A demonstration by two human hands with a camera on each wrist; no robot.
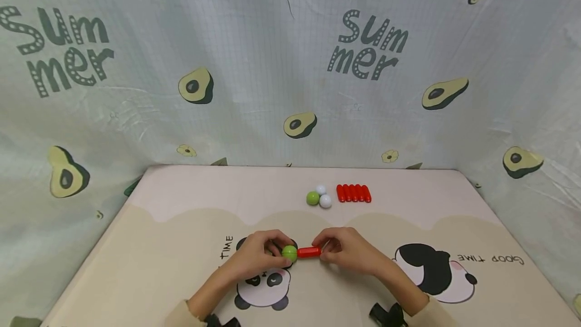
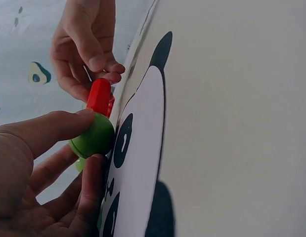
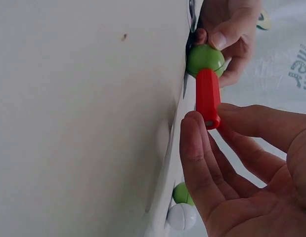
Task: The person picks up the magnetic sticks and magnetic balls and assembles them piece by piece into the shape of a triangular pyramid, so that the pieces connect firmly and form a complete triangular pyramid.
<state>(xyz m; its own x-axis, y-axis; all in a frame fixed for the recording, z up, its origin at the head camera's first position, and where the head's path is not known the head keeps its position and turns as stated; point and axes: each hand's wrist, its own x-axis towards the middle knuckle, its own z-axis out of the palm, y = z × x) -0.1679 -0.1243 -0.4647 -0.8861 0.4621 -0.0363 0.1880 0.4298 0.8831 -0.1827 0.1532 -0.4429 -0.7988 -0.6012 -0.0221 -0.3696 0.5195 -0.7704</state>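
In the head view my left hand (image 1: 260,254) pinches a green ball (image 1: 289,253) between thumb and fingers, low over the printed panda. A short red rod (image 1: 309,252) touches the ball's right side and lies level. My right hand (image 1: 347,250) holds the rod's far end between thumb and fingertips. The right wrist view shows that end of the red rod (image 3: 208,96), with a small grey disc in its face. Seen from the left wrist, the green ball (image 2: 95,136) has a seam, and my left thumb presses near where ball and rod meet.
Farther back on the table mat (image 1: 181,191) sit another green ball (image 1: 312,198) and two white balls (image 1: 325,201), grouped together. To their right several red rods (image 1: 353,193) lie side by side in a row. A printed cloth (image 1: 245,64) hangs behind and along the sides.
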